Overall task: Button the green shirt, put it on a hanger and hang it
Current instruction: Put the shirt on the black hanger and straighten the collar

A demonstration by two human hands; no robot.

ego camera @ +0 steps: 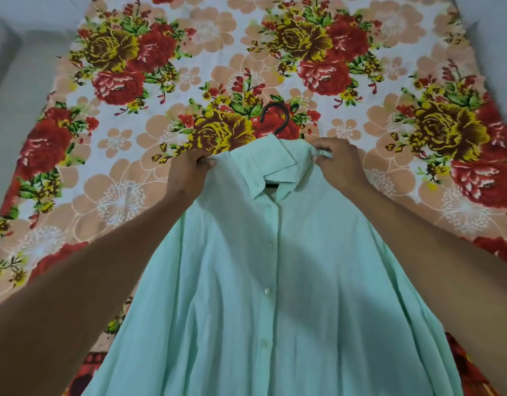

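Observation:
The pale green shirt (pixel 269 281) is buttoned down its front and lies spread toward me over the flowered bedsheet. A dark hanger sits inside it; only its hook (pixel 278 117) shows above the collar, plus a dark bar in the neck opening. My left hand (pixel 189 170) pinches the shirt's left shoulder. At the other shoulder, my right hand (pixel 336 164) pinches a bunch of green cloth. Both hands hold the shoulders slightly raised.
The bedsheet (pixel 118 124) with red, yellow and peach flowers covers the bed under the shirt. Grey floor or wall (pixel 20 67) shows along the left side and at the far right corner.

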